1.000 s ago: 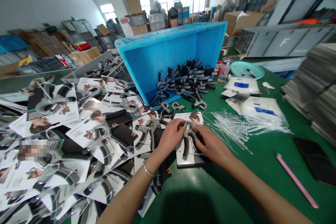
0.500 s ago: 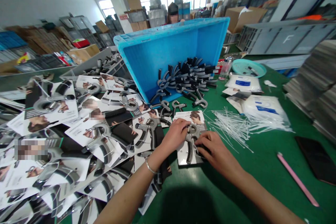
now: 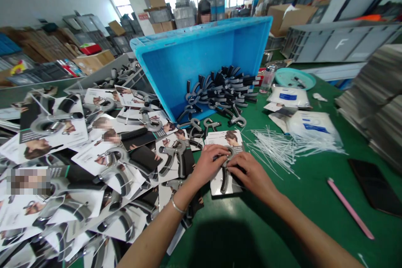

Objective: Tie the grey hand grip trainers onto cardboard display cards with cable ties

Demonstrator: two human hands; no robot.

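A grey and black hand grip strengthener (image 3: 225,180) lies on a printed card (image 3: 216,187) in front of me, its coil end pointing away. My left hand (image 3: 211,162) is closed on its upper left part, fingers curled near the coil. My right hand (image 3: 248,169) pinches close against the strengthener's right side, fingertips near the left hand's. What sits between the right fingertips is hidden. Just to the right, a loose pile of white cable ties (image 3: 271,150) is spread on the green table (image 3: 282,226).
Carded hand grips (image 3: 172,157) are heaped on the left. A tipped blue crate (image 3: 201,56) spills loose hand grips (image 3: 226,88) ahead. On the right are plastic bags (image 3: 314,127), a pink stick-like object (image 3: 350,209), a dark phone (image 3: 375,186) and grey stacked sheets (image 3: 373,100). A person (image 3: 204,10) is behind the crate.
My right hand has moved slightly up and left, nearer my left hand. A white strip seen by the right fingers earlier is now hidden. The view has shifted slightly.
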